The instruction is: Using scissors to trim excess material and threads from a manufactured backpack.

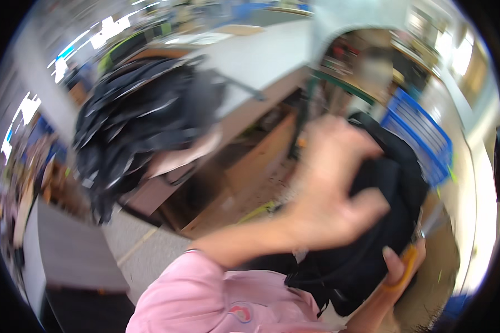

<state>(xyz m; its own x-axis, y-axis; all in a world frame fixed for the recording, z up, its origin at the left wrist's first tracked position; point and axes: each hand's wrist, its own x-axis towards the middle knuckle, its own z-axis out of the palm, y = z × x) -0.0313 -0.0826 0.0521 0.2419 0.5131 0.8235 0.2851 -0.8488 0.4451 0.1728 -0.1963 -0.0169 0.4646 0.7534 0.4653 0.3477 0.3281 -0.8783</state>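
My left hand (339, 183) reaches across in front of me, blurred, its thumb and fingers spread apart with nothing between them. Behind it is a bulky black fabric item (383, 183) that looks like a bag, hanging down near my lap. At the lower right my right hand (400, 269) is closed round the yellow handle of scissors (408, 265), whose blades point up and away. That hand is beside the black item's right edge; I cannot tell whether it also grips the cloth.
A heap of black fabric items (150, 111) covers the near left part of a long white-topped table (255, 55). A blue plastic crate (419, 130) stands to the right. A grey box-like surface (72, 250) is at lower left. Shelving runs under the table.
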